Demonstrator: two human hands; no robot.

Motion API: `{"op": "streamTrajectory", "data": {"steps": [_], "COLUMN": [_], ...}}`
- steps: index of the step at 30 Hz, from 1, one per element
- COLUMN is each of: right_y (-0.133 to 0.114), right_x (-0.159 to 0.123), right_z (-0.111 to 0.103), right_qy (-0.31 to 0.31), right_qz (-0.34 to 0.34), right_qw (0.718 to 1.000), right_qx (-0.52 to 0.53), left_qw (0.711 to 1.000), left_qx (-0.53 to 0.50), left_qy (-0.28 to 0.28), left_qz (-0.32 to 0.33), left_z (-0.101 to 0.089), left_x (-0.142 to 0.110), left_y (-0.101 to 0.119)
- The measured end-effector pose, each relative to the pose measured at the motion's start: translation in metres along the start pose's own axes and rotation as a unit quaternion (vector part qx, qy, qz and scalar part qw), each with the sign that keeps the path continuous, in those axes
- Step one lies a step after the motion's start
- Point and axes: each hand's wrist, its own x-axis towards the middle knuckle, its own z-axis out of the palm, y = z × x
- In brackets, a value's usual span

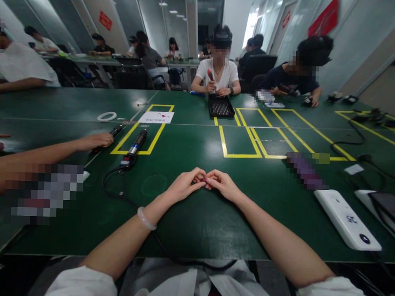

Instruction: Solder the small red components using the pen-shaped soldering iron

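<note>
Above the green table (pixel 194 225), near its middle, my two hands meet at the fingertips. My left hand (pixel 186 184), with a pale bangle (pixel 146 218) on the wrist, is closed in a pinch. My right hand (pixel 224 184) pinches from the other side. Between their fingertips shows a small red piece (pixel 204 179), mostly covered, so its kind cannot be made out. Left of my hands lies a black and silver electric screwdriver (pixel 135 146) with a black cable. Beyond it a white sheet (pixel 156 116) carries small red bits.
From the left, another person's hand (pixel 100 140) rests on a dark tool. A white tape ring (pixel 107 117) lies behind it. Across the table a person holds a red-tipped tool over a black tray (pixel 221 106). At right are a white device (pixel 347 220) and cables.
</note>
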Motion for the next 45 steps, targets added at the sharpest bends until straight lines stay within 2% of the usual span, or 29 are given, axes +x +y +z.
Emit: {"op": "streamTrajectory", "data": {"steps": [7, 13, 18, 21, 24, 26, 28, 30, 32, 33, 35, 38, 41, 45], "right_y": [-0.004, 0.002, 0.001, 0.0, 0.0, 0.001, 0.002, 0.002, 0.001, 0.001, 0.0, -0.001, 0.0, 0.001], "right_x": [-0.001, 0.0, -0.003, -0.004, -0.003, -0.003, -0.002, -0.002, -0.003, -0.003, -0.004, -0.004, -0.004, -0.003], "right_z": [-0.002, 0.002, 0.002, 0.001, -0.001, -0.001, -0.001, 0.0, 0.001, 0.001, 0.001, 0.001, 0.0, 0.0], "right_qy": [-0.009, 0.033, 0.024, 0.028, 0.04, 0.049, 0.052, 0.05, 0.047, 0.046, 0.044, 0.041, 0.04, 0.048], "right_qz": [-0.005, -0.029, -0.051, -0.05, -0.05, -0.045, -0.038, -0.035, -0.034, -0.035, -0.035, -0.035, -0.034, -0.029], "right_qw": [0.997, 0.999, 0.996, 0.992, 0.991, 0.991, 0.991, 0.99, 0.99, 0.99, 0.99, 0.989, 0.988, 0.983], "right_qx": [-0.074, 0.014, -0.074, -0.109, -0.117, -0.117, -0.119, -0.123, -0.128, -0.129, -0.132, -0.134, -0.146, -0.174], "left_qw": [0.995, 0.995, 0.996, 0.995, 0.991, 0.975, 0.934, 0.875, 0.824, 0.808, 0.796, 0.799, 0.803, 0.803], "left_qx": [0.101, 0.1, 0.093, 0.097, 0.13, 0.202, 0.298, 0.372, 0.408, 0.412, 0.392, 0.347, 0.353, 0.389], "left_qy": [0.01, 0.02, 0.013, -0.001, 0.018, 0.084, 0.169, 0.243, 0.283, 0.289, 0.26, 0.208, 0.2, 0.184], "left_qz": [0.021, 0.007, -0.003, -0.002, -0.007, -0.031, -0.095, -0.194, -0.274, -0.307, -0.382, -0.444, -0.435, -0.412], "left_z": [0.004, 0.002, 0.003, -0.003, -0.024, -0.046, -0.071, -0.097, -0.12, -0.129, -0.145, -0.159, -0.163, -0.153], "left_x": [-0.001, -0.001, -0.001, 0.0, 0.001, -0.001, -0.008, -0.02, -0.035, -0.043, -0.056, -0.068, -0.068, -0.058], "left_y": [-0.003, -0.004, -0.006, -0.007, -0.014, -0.027, -0.046, -0.068, -0.089, -0.099, -0.114, -0.128, -0.13, -0.119]}}
